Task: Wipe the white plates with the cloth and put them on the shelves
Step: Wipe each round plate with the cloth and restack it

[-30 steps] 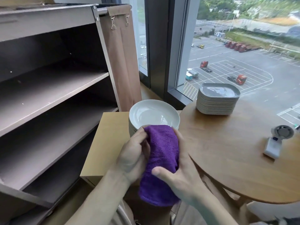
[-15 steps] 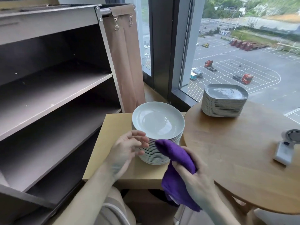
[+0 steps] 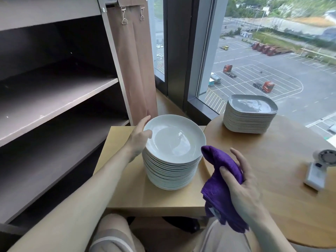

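Nearest, the right hand (image 3: 243, 188) is holding the purple cloth (image 3: 218, 180) above the edge of the round wooden table (image 3: 272, 170). The thumb is pinning the cloth against the palm while the other fingers are spreading loosely behind it. One end of the cloth is hanging down below the hand, and the other end is poking up just beside the plate stack without clearly touching it.

Farther out, the left hand (image 3: 139, 138) is lying relaxed against the left rim of the top plate (image 3: 175, 139). Its thumb is resting on the rim and its fingers are reaching straight along the outside, gripping nothing. That plate is sitting on the tall stack of white plates (image 3: 171, 171), which is standing on the small light-wood table (image 3: 134, 188).

Beyond, a stack of grey plates (image 3: 249, 117) is sitting at the far edge of the round table, near the window (image 3: 272, 60). A white device (image 3: 316, 171) is lying well to the right.

To the left, the shelves (image 3: 54, 95) are showing no plates on the boards in view, and a brown curtain (image 3: 134, 60) is hanging beside them.
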Available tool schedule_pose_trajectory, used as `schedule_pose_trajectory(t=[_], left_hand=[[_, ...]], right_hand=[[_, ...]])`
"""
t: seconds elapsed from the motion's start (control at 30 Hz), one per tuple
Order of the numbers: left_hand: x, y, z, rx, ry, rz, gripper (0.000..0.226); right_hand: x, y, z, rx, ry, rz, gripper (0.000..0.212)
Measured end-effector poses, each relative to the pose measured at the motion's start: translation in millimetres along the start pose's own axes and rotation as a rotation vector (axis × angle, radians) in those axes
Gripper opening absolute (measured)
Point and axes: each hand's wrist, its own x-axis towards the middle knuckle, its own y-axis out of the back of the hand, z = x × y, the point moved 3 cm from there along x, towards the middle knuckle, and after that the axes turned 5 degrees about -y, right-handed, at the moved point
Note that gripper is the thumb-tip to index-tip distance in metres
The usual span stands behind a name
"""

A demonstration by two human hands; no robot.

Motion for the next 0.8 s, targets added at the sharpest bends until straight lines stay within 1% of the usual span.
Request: schedule_pose_trajectory(t=[0.03, 0.13, 0.23, 0.33, 0.5, 0.8], left_hand=[[1.7, -1.4, -7.2, -0.017, -0.004, -0.011, 0.090], [2.5, -5.4, -27.3, -0.113, -0.029, 0.007, 0.088], [2.5, -5.6, -30.8, -0.147, -0.039, 0.027, 0.087], [2.2, -4.6, -28.6, -0.138, -0.052, 0.015, 0.077], [-3.6, -6.6, -24.2, -0.171, -0.039, 0.016, 0.072], [-26.5, -18.9, -28.3, -0.202, -0.010, 0.120, 0.071]], right_hand=[[0.9, 2.4, -1.8, -0.034, 0.013, -0.002, 0.055], [6.5, 7.6, -7.6, -0.076, 0.053, -0.007, 0.044], [14.0, 10.3, -8.8, -0.094, 0.050, -0.034, 0.038], [19.7, 7.8, -8.0, -0.096, 0.039, -0.050, 0.031], [21.0, 5.5, -5.8, -0.064, 0.029, -0.010, 0.034], [25.0, 21.4, 6.1, 0.003, -0.050, 0.055, 0.031]])
